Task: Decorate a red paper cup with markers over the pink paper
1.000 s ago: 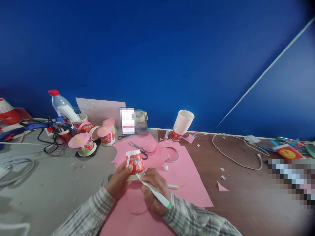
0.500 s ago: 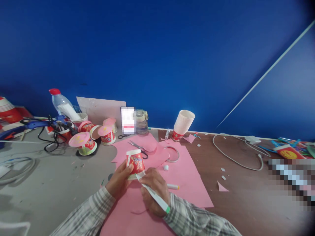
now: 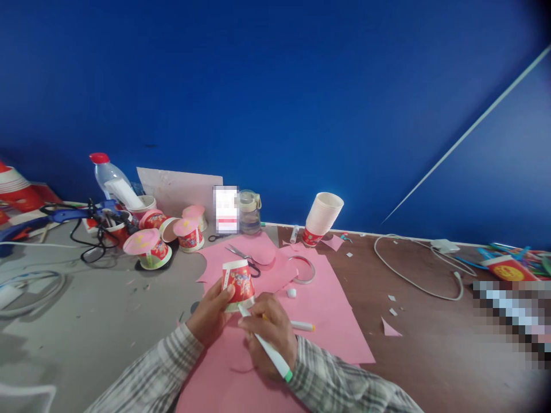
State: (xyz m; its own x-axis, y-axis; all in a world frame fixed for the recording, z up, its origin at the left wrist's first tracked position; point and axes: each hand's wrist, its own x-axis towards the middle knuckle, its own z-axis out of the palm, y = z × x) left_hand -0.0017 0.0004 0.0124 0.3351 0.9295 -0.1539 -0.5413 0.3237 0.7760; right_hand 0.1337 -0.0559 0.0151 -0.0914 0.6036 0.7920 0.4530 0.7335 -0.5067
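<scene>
Head view: left hand (image 3: 212,314) and red-and-white printed paper cup (image 3: 241,282), then slim white green-ended marker (image 3: 274,358) in the right hand (image 3: 275,324).
Left fingers grip the cup over the pink paper sheet (image 3: 329,315), near centre; a steady hold that doesn't dent the wall should serve best. Right fingers pinch the marker, tip by the near rim, contact unclear; light pressure would suit the curve. The cup looks slightly tilted, wide end near, pale green banding below its red print.
</scene>
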